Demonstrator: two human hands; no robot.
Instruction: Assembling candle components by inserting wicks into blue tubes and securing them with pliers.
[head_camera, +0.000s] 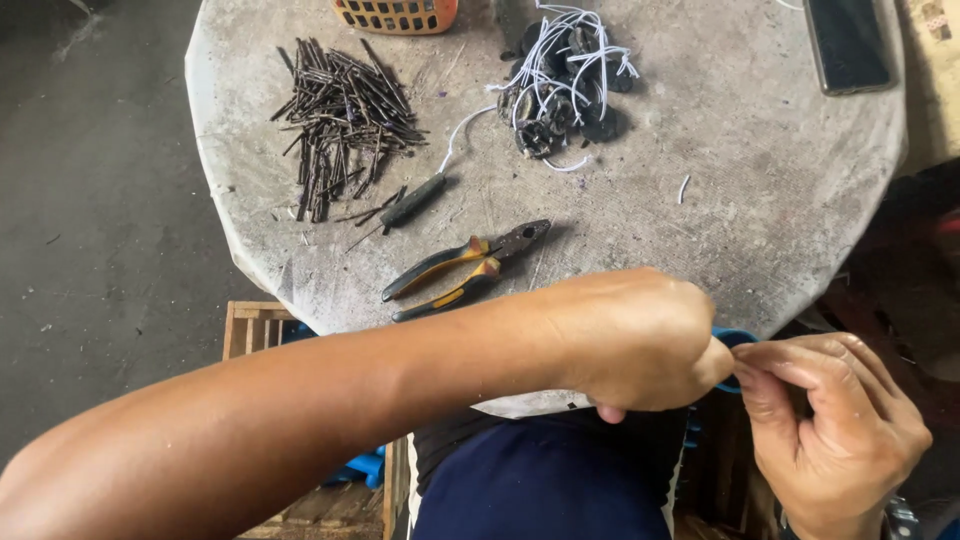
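Two hands, left hand (635, 340) and right hand (840, 425), meet off the surface's (760, 180) near edge, each grip pinching something blue (738, 338); best keep both pinches tight and close together.

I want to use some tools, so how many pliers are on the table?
1: the pliers lie near the table's front edge, just beyond the left hand.

We noted a round, grey, dusty stone-like tabletop (760, 200) under flat daylight. Beneath lay a dark grey concrete floor (90, 220). A slatted pale wooden crate (250, 325) stood just beside the table's near edge.
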